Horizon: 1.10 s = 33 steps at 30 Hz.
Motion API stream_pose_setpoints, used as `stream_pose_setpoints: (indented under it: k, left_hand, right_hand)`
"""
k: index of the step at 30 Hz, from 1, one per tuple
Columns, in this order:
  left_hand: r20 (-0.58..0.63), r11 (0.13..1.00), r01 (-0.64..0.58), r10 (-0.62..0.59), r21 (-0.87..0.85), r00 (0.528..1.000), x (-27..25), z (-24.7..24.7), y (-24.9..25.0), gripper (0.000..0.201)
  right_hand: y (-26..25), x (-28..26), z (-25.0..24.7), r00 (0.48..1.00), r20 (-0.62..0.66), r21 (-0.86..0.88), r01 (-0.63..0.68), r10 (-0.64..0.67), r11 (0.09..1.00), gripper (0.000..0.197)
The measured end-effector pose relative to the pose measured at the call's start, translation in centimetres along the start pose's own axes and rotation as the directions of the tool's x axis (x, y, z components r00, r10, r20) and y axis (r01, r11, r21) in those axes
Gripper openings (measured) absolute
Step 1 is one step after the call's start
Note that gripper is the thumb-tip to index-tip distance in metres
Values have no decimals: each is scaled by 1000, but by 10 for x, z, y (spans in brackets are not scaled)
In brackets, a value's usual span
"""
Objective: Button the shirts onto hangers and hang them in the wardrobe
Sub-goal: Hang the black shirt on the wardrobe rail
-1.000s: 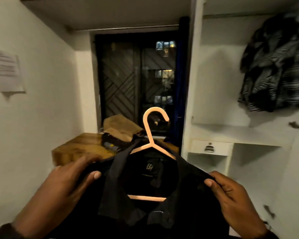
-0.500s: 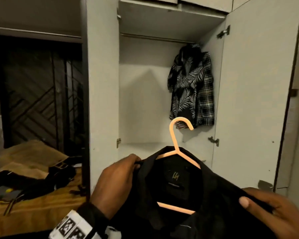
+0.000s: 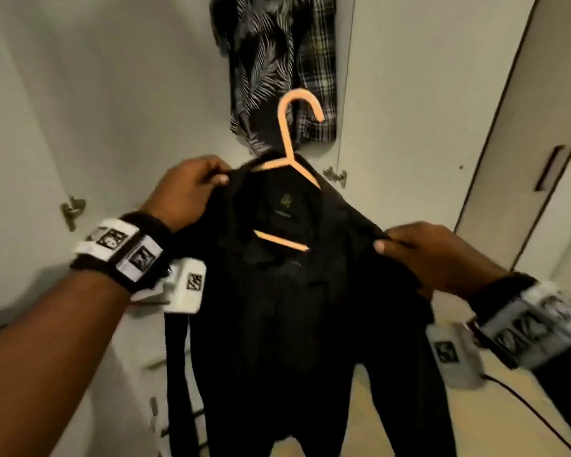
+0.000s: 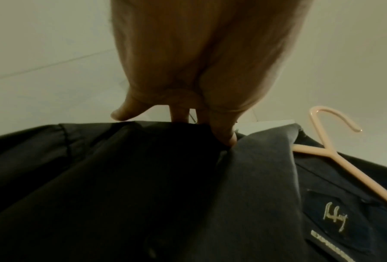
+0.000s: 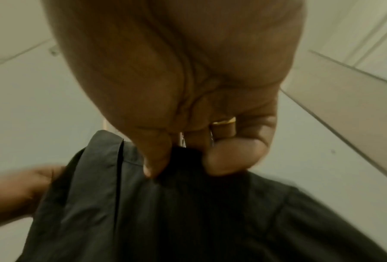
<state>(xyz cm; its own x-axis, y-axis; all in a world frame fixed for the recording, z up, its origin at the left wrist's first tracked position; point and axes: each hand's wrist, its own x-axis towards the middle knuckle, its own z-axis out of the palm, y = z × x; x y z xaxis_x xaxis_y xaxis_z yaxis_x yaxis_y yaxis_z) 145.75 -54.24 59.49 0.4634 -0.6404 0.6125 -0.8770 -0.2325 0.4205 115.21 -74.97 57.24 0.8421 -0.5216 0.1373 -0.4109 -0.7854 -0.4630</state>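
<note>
Two hands hold one black shirt up by its shoulders. The left hand pinches the cloth at the shirt's left shoulder, thumb on the near side and fingers tucked over the far side beside the collar. The right hand grips the other shoulder, lower down, with thumb and curled fingers bunching the fabric; a gold ring shows on one finger. Between the two grips sits the orange hanger inside the shirt, its hook standing free above the collar and touched by neither hand. The shirt's body hangs straight down below the hands.

Behind the hook hang a palm-print shirt and, just to its right, a plaid shirt, inside the white wardrobe.

Compared with half a second ago, the view has tipped downward and closer: the rail and upper shelf are out of sight, both wristbands now show, and the hook overlaps the hanging shirts' hems. Both hands keep their places on the shoulders.
</note>
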Motion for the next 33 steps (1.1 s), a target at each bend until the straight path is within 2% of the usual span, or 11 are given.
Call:
stream_pose_setpoints:
  k: [2,4,11,13,15,17,21,25,28,30,33]
  left_hand:
    - [-13,1000,27,-27,-8,1000,29,9,-17,19]
    - [-40,999,40,-39,16,998,54,14,-34,14]
    - [-172,994,89,-99,-65,980,146,1,-69,28]
    - [-404,999,26,-31,-19,914,167,-5,-63,18]
    - [-607,998,-59,39,-13,794,172,4,-47,40]
    - [-650,995,-101,73,-6,756,166,32,-29,70]
    - [-336,982,52,12,181,942,185,84,-15,119]
    - [-253,934,-36,132,355,958,241,114,-30,115]
    - [-233,882,1,124,472,964,295,131,-38,111]
    - [-248,841,51,100,539,964,333,138,-55,114]
    - [-298,821,57,141,568,944,385,138,-91,121]
  right_hand:
    - [0,27,5,993,80,412,-109,84,905,38]
    - [-2,57,9,993,86,624,-117,81,772,39]
    - [-28,176,-15,989,-150,788,114,9,605,25]
    - [-40,215,-29,975,-220,806,203,-36,556,22]
    - [-57,253,-46,966,-249,807,246,-69,537,20]
    - [-76,291,-62,961,-264,809,264,-77,525,21]
    - [-115,368,-103,940,-326,786,331,-105,522,23]
    - [-157,435,-152,900,-410,685,409,-145,602,19]
    - [-185,476,-186,846,-497,208,333,-194,920,47]
    - [-201,484,-206,750,-583,-130,294,-312,947,63]
    - [-223,512,-229,699,-585,-379,213,-412,901,67]
